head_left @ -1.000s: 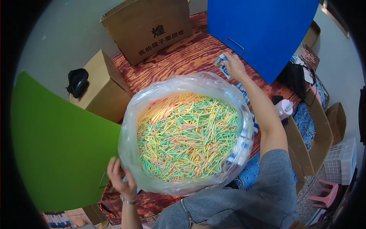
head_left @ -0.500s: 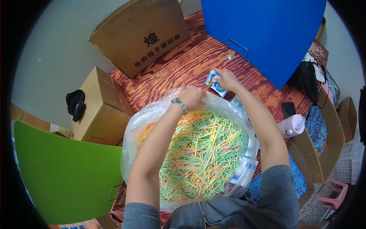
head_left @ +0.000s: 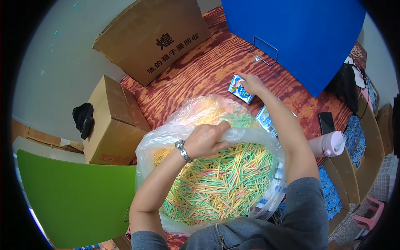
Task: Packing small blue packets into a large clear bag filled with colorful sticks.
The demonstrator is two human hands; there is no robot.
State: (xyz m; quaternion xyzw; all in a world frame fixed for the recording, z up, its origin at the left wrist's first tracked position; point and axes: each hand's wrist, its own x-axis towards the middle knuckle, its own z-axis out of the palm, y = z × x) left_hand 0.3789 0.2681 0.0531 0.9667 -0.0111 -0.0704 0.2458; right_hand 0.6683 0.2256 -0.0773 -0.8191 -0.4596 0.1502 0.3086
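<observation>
Wood-grain red-brown, the tabletop (head_left: 200, 75) carries everything, and the clear plastic bag (head_left: 166, 137) sits at its near edge, right in front of the person. Beyond the bag, a blue board (head_left: 300, 37) stands upright on the far right of the tabletop. A green panel (head_left: 71, 196) stands to the left of the bag, off the tabletop. A flat brown cardboard box (head_left: 154, 37) leans beyond the bag on the far left, and a smaller cardboard box (head_left: 112, 121) sits just left of the bag.

The bag is wide open and filled with thin sticks (head_left: 216, 183) in green, yellow and orange. The left hand (head_left: 206, 139) reaches over the sticks with its grip clamped on the far rim of the bag. Past the bag's far rim, the right hand (head_left: 252, 83) rests fingers-down on a small blue-and-white packet (head_left: 239, 88); whether that grip is closed on the packet I cannot tell. A pink bottle (head_left: 329, 146) stands right of the bag.
</observation>
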